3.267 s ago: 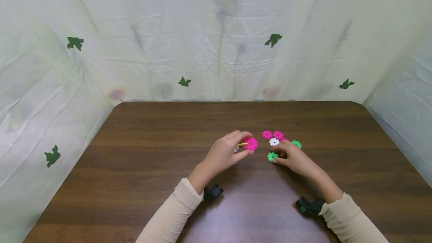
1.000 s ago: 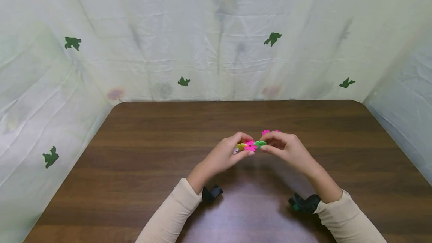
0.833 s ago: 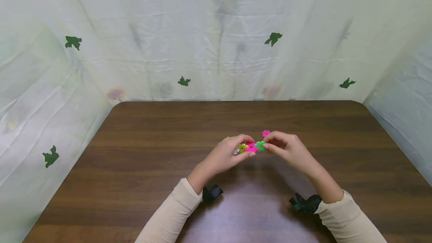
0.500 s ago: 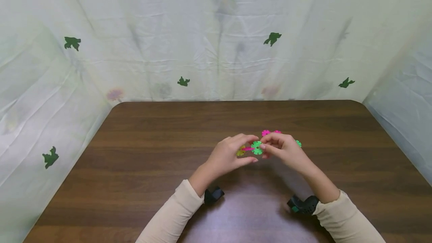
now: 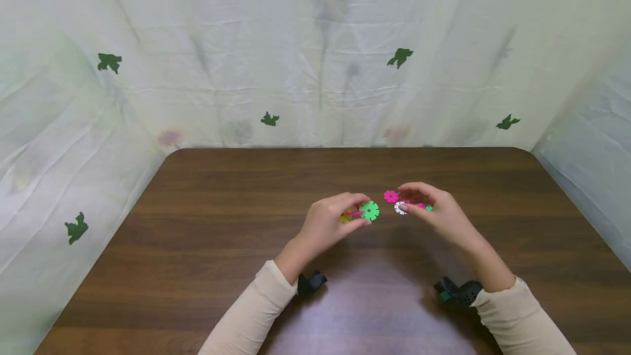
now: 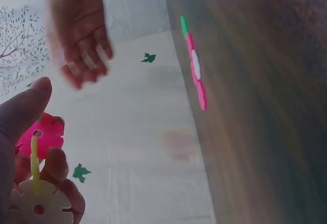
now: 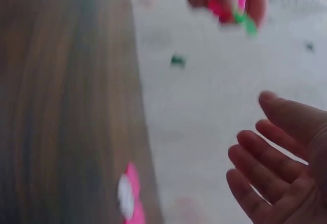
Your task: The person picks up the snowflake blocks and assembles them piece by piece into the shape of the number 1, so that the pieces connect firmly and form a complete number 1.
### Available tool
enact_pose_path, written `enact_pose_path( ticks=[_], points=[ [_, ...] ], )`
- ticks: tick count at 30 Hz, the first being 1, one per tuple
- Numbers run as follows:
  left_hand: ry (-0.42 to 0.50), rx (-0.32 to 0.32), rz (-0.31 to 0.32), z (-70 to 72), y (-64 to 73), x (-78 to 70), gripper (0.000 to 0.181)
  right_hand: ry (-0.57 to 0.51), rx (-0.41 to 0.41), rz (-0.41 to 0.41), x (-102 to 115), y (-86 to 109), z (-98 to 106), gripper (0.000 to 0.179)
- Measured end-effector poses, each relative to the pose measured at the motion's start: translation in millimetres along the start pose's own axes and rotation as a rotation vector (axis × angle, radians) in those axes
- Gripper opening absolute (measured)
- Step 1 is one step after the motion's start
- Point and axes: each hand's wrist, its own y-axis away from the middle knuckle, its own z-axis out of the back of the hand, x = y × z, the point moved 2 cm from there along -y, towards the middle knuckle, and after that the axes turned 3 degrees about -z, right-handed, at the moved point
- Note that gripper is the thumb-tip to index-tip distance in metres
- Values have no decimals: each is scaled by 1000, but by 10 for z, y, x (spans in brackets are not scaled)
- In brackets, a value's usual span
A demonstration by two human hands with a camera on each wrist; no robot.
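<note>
Between its thumb and fingers, my left hand pinches a chain of notched snowflake discs, raised over the table. A green disc sits at the chain's right end, joined to a pink disc. Behind these come a yellow disc, seen edge-on, and a white disc; the fingers partly hide them. My right hand is apart from the chain, fingers loosely bent with nothing in them. It hovers over loose discs, among them a white disc and a pink disc.
More flat discs lie partly behind my right hand, including a green disc. They rest on the brown wooden table. A pale cloth curtain rises behind the table's far edge and along both sides.
My right hand picked up the green disc from the table and joined it to the pink disc on the chain. It has let go and moved right, toward the loose discs.
</note>
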Motion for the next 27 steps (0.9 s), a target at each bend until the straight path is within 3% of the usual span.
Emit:
enact_pose_path(
  ticks=[3,9,16,22,27],
  points=[
    [3,9,4,10,-5,12,33,109,8,-42,-204,10,112,41],
    [7,35,11,32,-10,20,34,212,59,-126,-586,31,225,44],
    [5,64,32,55,-6,26,35,347,88,-166,-796,41,278,32],
    [-3,72,33,52,-1,28,36,327,91,-249,-812,42,311,25],
    [-8,80,40,46,-2,25,33,179,62,-200,-661,37,290,22]
  ],
)
